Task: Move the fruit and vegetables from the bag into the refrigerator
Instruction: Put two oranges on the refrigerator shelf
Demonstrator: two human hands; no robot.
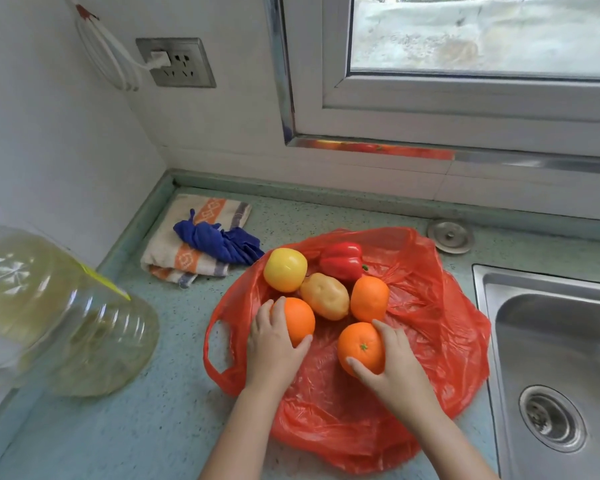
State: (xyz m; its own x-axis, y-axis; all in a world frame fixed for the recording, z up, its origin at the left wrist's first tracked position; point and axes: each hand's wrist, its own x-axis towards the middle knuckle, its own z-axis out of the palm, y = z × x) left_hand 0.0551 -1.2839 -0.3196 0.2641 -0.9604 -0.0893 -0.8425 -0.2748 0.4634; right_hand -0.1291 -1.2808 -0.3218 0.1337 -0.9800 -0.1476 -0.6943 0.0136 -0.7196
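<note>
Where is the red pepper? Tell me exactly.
In the head view, the red pepper lies at the far side of the open red bag, right of the yellow apple and just behind the potato and the untouched orange.

Big oil jug (59, 313) looms at the left of the counter (160, 427), towel (191, 244) bunched behind, sink (551, 341) just right of the bag (430, 323); bare strip runs between jug and bag

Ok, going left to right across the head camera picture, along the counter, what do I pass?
clear plastic jug → striped towel → left hand gripping the left orange → potato → right orange gripped by the right hand → round metal cover → sink
</note>
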